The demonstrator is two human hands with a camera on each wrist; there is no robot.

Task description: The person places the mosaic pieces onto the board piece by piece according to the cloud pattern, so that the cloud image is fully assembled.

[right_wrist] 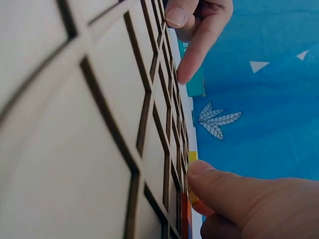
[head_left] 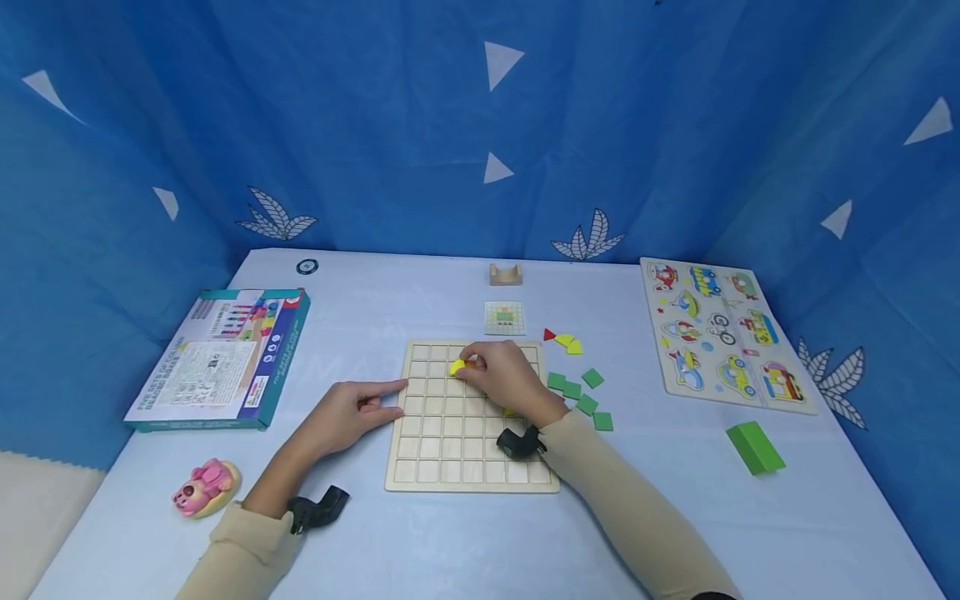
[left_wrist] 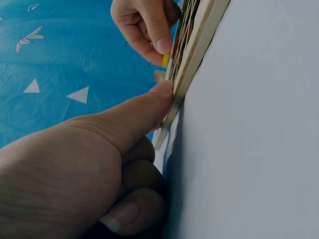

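A wooden grid board with square cells lies flat on the table. My right hand is over its upper part, pinching a small yellow tile between thumb and fingers. In the right wrist view the yellow tile shows at the thumb tip. Something red sits on the board close to that hand. My left hand touches the board's left edge with extended index finger and thumb, its other fingers bent. Part of another yellow piece shows below the right hand, which hides some cells.
Several green square tiles lie right of the board, with yellow pieces and a red triangle above them. Behind stand a pattern card and wooden holder. Around are a box, pink figurine, picture puzzle and green block.
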